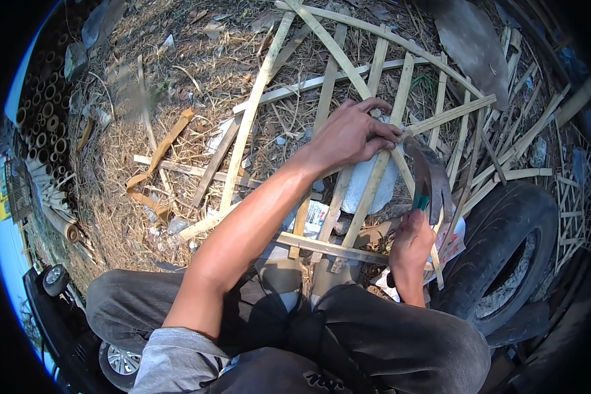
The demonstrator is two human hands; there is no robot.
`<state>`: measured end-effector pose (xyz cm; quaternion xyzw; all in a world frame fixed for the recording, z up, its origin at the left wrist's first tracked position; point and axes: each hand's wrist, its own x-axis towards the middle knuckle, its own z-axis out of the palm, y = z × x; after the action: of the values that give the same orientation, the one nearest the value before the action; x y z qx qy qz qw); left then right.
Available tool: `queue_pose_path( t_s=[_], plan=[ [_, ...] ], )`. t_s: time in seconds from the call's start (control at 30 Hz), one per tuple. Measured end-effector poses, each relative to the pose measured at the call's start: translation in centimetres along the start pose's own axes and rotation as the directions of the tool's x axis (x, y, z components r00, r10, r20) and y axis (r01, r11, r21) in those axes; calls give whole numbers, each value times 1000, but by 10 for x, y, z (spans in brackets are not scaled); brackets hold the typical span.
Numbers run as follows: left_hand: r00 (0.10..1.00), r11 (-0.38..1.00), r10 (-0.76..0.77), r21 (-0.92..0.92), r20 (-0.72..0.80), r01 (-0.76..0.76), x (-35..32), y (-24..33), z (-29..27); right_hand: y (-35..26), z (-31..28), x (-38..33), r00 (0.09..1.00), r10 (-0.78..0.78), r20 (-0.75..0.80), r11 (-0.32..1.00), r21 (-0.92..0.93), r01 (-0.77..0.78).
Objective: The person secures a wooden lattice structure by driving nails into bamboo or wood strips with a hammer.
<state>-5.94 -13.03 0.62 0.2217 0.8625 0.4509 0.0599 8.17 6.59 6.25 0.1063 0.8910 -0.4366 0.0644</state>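
Observation:
A lattice of pale bamboo strips point(375, 184) is spread on the ground in front of me, strips crossing at slants. Over one crossing, my left hand point(354, 134) has its thumb and fingers pinched together at the end of a short strip point(450, 117); anything small between the fingertips is hidden. My right hand point(414, 248) grips a hammer point(429, 172) by its green handle, its dark curved metal head close beside the left fingertips. Beneath the crossing sits a whitish block point(382, 190). A cross strip point(335, 247) runs along the lattice's near side, by my feet.
An old tyre point(505, 256) lies close at my right. More bamboo strips point(522, 154) are heaped beyond it, beside a grey sheet point(471, 46). An orange-brown strap point(161, 157) lies on the straw at left. Stacked bamboo poles point(46, 125) and a parked vehicle point(59, 315) are farther left.

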Motion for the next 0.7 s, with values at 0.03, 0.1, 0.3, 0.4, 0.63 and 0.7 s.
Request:
queue_pose_path(
  t_s=[0.03, 0.1, 0.3, 0.4, 0.63, 0.7],
  plan=[
    [1000, 1000, 0, 3, -1, 0, -1, 0, -1, -1, 0, 8, 996, 27, 90, 999, -40, -24],
    [1000, 1000, -12, -3, 28, 12, -4, -1, -2, -11, -10, 4, 996, 60, 66, 997, 48, -63],
    [1000, 1000, 6, 22, 0, -6, 0, 2, -1, 5, -1, 2, 997, 23, 72, 1000, -21, -22],
    [1000, 1000, -11, -3, 8, 11, -3, 0, -2, 9, -8, -5, 995, 83, 57, 961, 259, -95],
    [995, 998, -50, 28, 88, 47, -3, 1, -6, -3, -10, -7, 987, 113, 111, 964, 231, -136],
    [999, 1000, -27, 4, 26, 27, -2, 1, -3, -8, -8, -12, 988, 148, 40, 875, 461, -149]
  ],
)
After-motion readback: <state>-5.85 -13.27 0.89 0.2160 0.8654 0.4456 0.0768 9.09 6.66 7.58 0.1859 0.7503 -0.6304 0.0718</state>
